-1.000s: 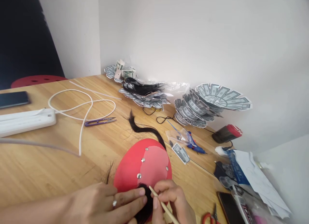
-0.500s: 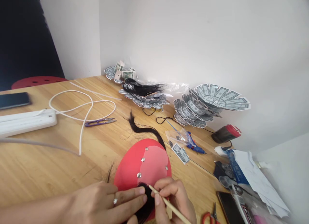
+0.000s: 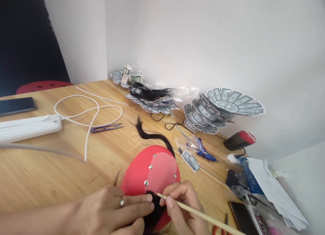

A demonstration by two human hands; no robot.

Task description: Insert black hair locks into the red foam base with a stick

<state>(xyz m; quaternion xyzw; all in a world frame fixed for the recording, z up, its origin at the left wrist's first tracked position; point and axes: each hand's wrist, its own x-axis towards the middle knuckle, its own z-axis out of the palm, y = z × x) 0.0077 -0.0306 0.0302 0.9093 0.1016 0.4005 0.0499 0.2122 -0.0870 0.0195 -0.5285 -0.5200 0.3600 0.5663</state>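
A rounded red and pink piece (image 3: pixel 162 170) with silver studs lies at the bottom centre. Black hair (image 3: pixel 154 211) covers its lower part. My left hand (image 3: pixel 114 209), with a ring on one finger, presses its fingertips flat on this hair. Pinched in my right hand (image 3: pixel 184 204) is a thin pale wooden stick (image 3: pixel 200 214), its tip touching the edge of the hair where it meets the pink surface. Behind the red piece a curved lock of black hair (image 3: pixel 152 136) lies on the table.
Purple snips (image 3: pixel 106 127), a white cable (image 3: pixel 88 133) and a power strip (image 3: pixel 30 126) are at left. Stacked paper-note rings (image 3: pixel 203 113) stand behind. A blue glue gun (image 3: pixel 207 155), phone (image 3: pixel 243 218), papers (image 3: pixel 271 184) and red-handled scissors (image 3: pixel 223 230) are at right.
The stick has swung to a flatter angle, its rear end now further right, and my right fingers have shifted around it. My left hand stays on the hair. The view has shifted slightly.
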